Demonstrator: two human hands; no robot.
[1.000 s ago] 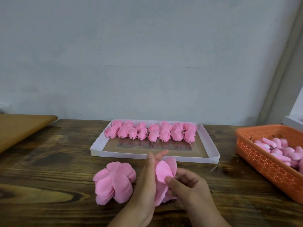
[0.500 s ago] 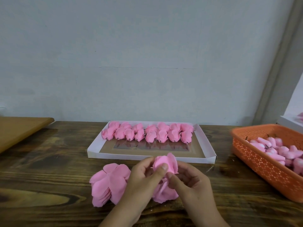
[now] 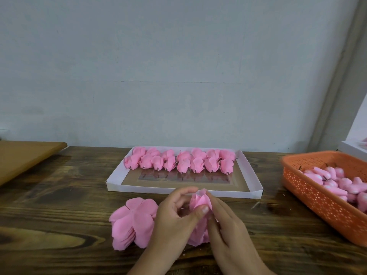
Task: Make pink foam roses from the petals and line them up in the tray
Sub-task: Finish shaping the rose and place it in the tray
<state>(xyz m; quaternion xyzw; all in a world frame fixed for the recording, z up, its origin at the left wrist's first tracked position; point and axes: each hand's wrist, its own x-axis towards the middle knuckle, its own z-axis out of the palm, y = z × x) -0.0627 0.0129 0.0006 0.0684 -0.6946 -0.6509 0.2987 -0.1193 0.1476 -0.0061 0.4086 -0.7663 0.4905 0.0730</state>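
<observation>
Both hands on half-made rose (image 3: 199, 202) just above desk (image 3: 59, 205), near tray (image 3: 184, 190): left hand (image 3: 174, 217) pinching it, right hand (image 3: 228, 225) curled round. Petal stack (image 3: 132, 221) beside left hand.

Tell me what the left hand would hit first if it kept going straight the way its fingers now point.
The left hand already touches the half-made rose; its fingers point right and away. Past the rose, the right hand probably comes next, though depth is unclear.
</observation>
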